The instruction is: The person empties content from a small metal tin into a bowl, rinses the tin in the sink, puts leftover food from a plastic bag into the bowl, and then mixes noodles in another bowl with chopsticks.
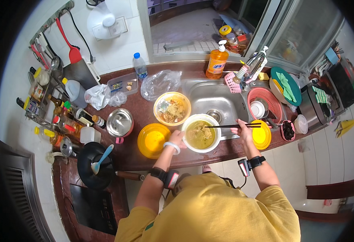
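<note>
My left hand (177,139) grips the left rim of a white bowl (218,139) near the counter's front edge. Greenish-yellow soup (199,143) with pale solid pieces fills much of it. In my right hand (243,130) is a pair of dark chopsticks (225,126), held nearly level, with their tips at the food in the soup. Left of my left hand lies a yellow plate (154,140). Just behind the white bowl stands a round container (172,109) of food scraps with a piece of clear plastic in it. A smaller yellow dish (261,136) sits beyond my right hand.
A steel sink (216,98) lies behind the white bowl, with a pink basket (279,99) holding dishes at its right. An orange soap bottle (216,63) stands at the back. To the left are a steel pot (119,121), several bottles and a black wok (87,175) with a blue spatula (102,159).
</note>
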A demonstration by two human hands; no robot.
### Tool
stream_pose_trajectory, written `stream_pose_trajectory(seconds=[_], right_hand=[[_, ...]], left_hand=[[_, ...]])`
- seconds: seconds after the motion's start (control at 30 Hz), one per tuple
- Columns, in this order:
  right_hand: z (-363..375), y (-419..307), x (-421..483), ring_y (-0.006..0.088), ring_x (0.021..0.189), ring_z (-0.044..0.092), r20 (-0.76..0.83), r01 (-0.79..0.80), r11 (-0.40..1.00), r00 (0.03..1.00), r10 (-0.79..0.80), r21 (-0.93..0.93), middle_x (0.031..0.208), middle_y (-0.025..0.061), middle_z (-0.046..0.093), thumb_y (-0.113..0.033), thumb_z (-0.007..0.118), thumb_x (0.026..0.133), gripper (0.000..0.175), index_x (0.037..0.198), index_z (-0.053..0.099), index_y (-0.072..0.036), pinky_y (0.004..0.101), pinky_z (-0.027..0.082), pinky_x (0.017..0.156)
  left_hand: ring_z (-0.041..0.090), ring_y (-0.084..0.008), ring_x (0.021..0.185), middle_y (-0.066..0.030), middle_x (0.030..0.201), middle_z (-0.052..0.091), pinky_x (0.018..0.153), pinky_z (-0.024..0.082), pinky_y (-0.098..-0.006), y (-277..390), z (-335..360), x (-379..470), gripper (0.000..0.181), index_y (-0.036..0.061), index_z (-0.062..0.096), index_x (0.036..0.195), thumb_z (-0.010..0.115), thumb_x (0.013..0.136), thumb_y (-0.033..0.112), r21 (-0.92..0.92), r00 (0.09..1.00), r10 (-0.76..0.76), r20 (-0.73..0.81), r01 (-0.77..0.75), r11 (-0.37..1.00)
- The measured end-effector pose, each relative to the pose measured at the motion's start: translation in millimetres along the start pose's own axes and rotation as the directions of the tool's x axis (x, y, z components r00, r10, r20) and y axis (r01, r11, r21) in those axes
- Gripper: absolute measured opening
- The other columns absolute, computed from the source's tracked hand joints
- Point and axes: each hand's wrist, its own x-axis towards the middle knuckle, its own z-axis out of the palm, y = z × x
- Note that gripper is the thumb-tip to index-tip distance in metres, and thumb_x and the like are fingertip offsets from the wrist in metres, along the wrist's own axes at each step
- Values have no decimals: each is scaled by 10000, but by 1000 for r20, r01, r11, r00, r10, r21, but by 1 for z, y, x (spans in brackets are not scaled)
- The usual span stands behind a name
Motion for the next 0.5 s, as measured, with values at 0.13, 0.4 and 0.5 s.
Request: stream_pose_trajectory(seconds=[0.13, 0.4, 0.5], right_hand=[[-17, 0, 6, 228, 580, 573, 52, -130, 989, 991, 126, 72, 811, 149, 539, -210, 544, 754, 299, 935, 462, 13, 293, 487, 504], [-14, -18, -8, 179, 540, 571, 131, -68, 995, 990, 59, 70, 696, 85, 554, -205, 517, 779, 219, 890, 505, -16, 240, 495, 494], [-15, -19, -15, 165, 540, 568, 150, 30, 998, 989, -20, -60, 703, 85, 561, -189, 517, 779, 221, 892, 516, 1, 233, 492, 498]], left_hand=[[549, -203, 524, -120, 821, 515, 403, 474, -293, -2, 0, 1, 318, -8, 397, 957, 443, 788, 258, -15, 1000, 9, -3, -9, 1000], [544, -197, 508, -127, 788, 523, 387, 464, -281, -5, -2, 5, 317, -15, 403, 938, 437, 788, 262, -3, 1000, 20, 0, -20, 1000], [550, -202, 502, -116, 753, 528, 407, 470, -293, -5, -4, 7, 268, 20, 391, 917, 418, 808, 264, 6, 1000, 20, 11, -20, 1000]])
